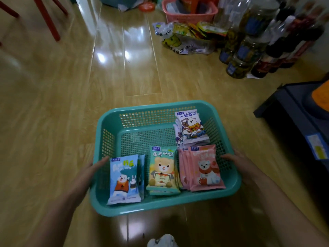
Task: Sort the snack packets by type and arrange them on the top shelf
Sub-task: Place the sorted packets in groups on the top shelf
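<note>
A teal plastic basket [151,108] sits low over the wooden floor in front of me. Four sorted stacks of snack packets lie inside. Blue bear-and-rabbit packets [123,180] are at the front left, green-and-yellow bear packets [162,172] at the front middle, and pink bear packets [204,170] at the front right. White cartoon packets [191,125] are at the back right. My left hand [87,175] presses against the basket's left wall. My right hand [243,168] grips the right rim. No shelf surface is clearly in view.
A pink basket [188,17] holding packets stands at the back. A loose pile of yellow-green packets [195,31] lies on a plastic bag in front of it. Several jars and dark bottles [249,47] crowd the back right. A dark unit [293,107] stands on the right, red chair legs [48,18] at the far left.
</note>
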A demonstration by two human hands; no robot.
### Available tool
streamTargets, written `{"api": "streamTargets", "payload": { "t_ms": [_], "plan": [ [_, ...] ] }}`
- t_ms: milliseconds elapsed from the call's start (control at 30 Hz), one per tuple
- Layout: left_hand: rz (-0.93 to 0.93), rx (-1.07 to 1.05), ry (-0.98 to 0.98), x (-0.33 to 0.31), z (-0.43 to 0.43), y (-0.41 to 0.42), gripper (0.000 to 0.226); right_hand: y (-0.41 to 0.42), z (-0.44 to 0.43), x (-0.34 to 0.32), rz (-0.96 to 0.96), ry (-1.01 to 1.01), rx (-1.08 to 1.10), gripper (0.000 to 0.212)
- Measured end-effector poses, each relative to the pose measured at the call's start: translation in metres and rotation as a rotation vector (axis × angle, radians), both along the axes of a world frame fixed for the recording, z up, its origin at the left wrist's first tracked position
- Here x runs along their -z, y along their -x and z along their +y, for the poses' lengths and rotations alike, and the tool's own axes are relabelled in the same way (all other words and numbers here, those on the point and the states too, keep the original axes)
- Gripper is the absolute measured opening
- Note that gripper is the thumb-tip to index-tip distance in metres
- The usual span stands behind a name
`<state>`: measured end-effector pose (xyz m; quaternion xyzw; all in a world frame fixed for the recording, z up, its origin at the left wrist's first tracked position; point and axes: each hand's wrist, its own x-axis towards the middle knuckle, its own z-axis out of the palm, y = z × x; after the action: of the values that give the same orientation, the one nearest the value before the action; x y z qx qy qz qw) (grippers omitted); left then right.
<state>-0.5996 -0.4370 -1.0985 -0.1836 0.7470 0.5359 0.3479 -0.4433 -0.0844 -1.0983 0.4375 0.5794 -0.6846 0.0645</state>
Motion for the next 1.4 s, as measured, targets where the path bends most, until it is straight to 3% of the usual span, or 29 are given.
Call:
{"api": "streamTargets", "payload": {
  "t_ms": [100, 367, 500, 833, 900, 967, 1133, 1400],
  "plan": [
    [-0.144, -0.104, -0.118, 0.004, -0.002, -0.012, 0.032, -0.001, 0.001, 0.002, 0.013, 0.036, 0.03, 0.048],
    [-0.053, -0.096, -0.135, -0.078, 0.009, 0.016, 0.025, 0.009, 0.017, -0.079, 0.138, 0.026, 0.026, 0.054],
    [-0.028, -0.059, -0.172, -0.18, 0.024, 0.018, 0.026, -0.011, 0.026, -0.181, 0.155, -0.031, 0.056, 0.054],
    [-0.039, 0.215, -0.255, -0.572, 0.073, -0.004, 0.029, -0.123, 0.012, -0.578, 0.114, -0.062, 0.313, 0.06],
    [-0.039, 0.262, -0.253, -0.639, 0.08, -0.01, 0.041, -0.147, 0.001, -0.646, 0.103, -0.07, 0.384, 0.062],
    [-0.049, 0.32, -0.222, -0.689, 0.084, -0.017, 0.033, -0.171, -0.015, -0.7, 0.108, -0.065, 0.447, 0.061],
    [-0.024, 0.499, -0.199, -0.766, 0.096, -0.044, 0.031, -0.231, -0.069, -0.775, 0.125, -0.085, 0.663, 0.062],
    [0.023, 0.856, -0.121, -0.816, 0.115, -0.097, 0.016, -0.331, -0.21, -0.816, 0.185, -0.131, 1.075, 0.066]
  ]
}}
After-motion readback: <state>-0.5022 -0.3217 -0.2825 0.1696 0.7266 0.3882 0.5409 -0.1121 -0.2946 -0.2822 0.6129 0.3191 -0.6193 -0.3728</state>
